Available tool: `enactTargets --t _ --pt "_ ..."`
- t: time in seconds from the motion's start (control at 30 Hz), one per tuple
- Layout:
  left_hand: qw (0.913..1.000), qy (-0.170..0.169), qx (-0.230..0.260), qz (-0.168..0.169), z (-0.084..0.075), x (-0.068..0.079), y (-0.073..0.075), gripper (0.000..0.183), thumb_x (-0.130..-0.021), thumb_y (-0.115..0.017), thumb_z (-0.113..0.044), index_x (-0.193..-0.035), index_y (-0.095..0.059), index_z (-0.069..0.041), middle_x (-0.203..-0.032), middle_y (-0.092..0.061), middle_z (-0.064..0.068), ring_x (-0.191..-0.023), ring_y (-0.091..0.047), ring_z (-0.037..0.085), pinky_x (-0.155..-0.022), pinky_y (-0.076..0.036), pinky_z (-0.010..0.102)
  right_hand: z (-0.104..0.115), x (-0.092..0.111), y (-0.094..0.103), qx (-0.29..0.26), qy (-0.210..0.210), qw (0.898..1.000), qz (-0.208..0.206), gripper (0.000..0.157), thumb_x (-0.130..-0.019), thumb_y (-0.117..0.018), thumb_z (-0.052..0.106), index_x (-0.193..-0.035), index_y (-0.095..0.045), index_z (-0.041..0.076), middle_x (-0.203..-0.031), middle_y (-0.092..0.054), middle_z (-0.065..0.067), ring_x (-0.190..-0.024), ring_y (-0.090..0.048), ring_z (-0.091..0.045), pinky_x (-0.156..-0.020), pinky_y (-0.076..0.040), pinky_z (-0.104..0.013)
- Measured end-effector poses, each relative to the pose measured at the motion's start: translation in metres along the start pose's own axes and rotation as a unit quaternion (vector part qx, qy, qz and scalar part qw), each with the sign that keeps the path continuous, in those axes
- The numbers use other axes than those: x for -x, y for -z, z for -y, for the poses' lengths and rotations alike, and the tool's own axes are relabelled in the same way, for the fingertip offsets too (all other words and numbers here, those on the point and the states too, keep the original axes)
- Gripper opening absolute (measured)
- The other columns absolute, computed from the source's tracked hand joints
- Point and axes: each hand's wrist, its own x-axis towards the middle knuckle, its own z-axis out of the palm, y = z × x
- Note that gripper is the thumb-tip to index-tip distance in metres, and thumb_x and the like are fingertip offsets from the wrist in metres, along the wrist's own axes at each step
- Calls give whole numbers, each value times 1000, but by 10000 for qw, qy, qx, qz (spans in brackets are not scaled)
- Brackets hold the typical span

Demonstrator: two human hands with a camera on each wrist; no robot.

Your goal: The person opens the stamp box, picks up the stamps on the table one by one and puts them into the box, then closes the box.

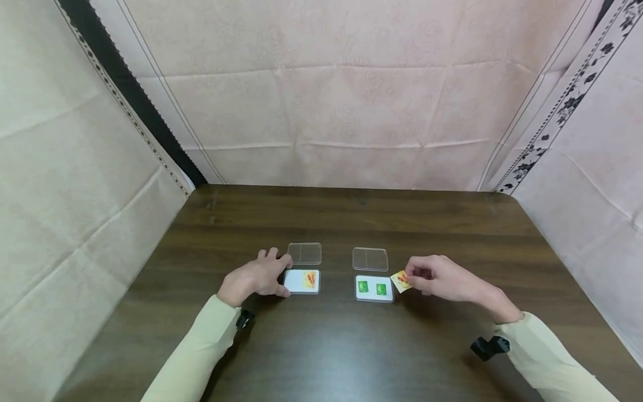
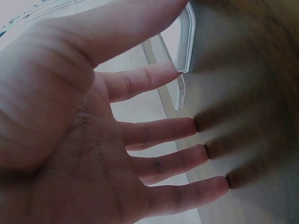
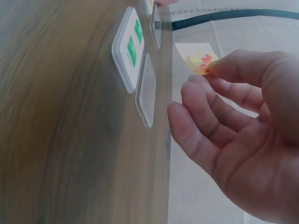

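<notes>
Wood grain in dark brown streaks ran across the worktop [image 1: 321, 357], its smooth surface catching a pale sheen near the front. Off-white cloth [image 1: 331, 111], creased in straight folds, hung behind and at both sides, with a black floral border [image 1: 565, 109] on the right and a dark strip [image 1: 133, 95] on the left. Two flat white cases with rounded corners, the left case [image 1: 295, 282] and the right case [image 1: 373, 297], lay side by side, apart. Beyond them lay two clear, thin rectangular covers, the left cover [image 1: 305, 253] and the right cover [image 1: 370, 259].

Pale sleeves [image 1: 198, 346] covered both arms, and a black device sat at each wrist. The left hand [image 1: 257, 276] spread wide, its fingers mostly straight, thumb and forefinger at the left edge of the left case; that edge was partly hidden, and firm contact could not be told. From the left wrist, the thumb blocked much of the case.

The right hand [image 1: 441, 277] pinched a small square piece [image 1: 400, 281] between thumb and forefinger, just beside the right end of the right case. It was yellow with red-orange print and one finely notched edge, a corner covered by the fingertips. The left case bore one orange-yellow square [image 1: 309, 279]; the right case bore two green squares [image 1: 363, 287].
</notes>
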Motion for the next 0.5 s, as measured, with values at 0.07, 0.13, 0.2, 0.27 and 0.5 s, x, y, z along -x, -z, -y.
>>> enactTargets --t 0.07,0.13,0.2,0.27,0.5 --pt "10000 11 -5 -25 0 0 1 63 -77 -82 -42 -127 -51 -21 -129 -45 14 -110 -40 31 -81 -48 44 2 -4 -2 11 39 10000 -10 5 -96 -63 23 -96 -62 18 -84 -59 1 -67 -57 -9 -59 -51 -26" --pt "10000 14 -18 -43 0 0 1 64 -76 -83 -42 -127 -50 -21 -130 -45 14 -110 -40 31 -81 -49 44 5 -8 -4 29 101 9999 -35 5 -96 -63 23 -96 -63 18 -83 -59 1 -67 -57 -9 -59 -50 -25" --pt "10000 19 -25 -57 0 1 2 64 -76 -83 -41 -127 -50 -21 -130 -45 14 -110 -40 31 -81 -49 45 7 -13 -6 37 195 9998 -60 5 -96 -63 22 -96 -63 17 -82 -59 2 -66 -57 -8 -58 -50 -25" --pt "10000 19 -11 -54 0 1 2 64 -76 -83 -41 -127 -50 -21 -130 -45 14 -110 -40 31 -81 -49 45 9 -17 -7 35 291 9995 -73 5 -97 -63 22 -96 -63 17 -82 -60 3 -65 -57 -8 -58 -50 -25" --pt "10000 14 -8 17 0 1 1 63 -77 -82 -41 -127 -50 -21 -131 -45 14 -110 -40 31 -81 -48 43 14 -30 -14 -86 448 9990 10 8 -97 -62 24 -98 -62 16 -84 -60 3 -65 -58 -10 -58 -51 -26"
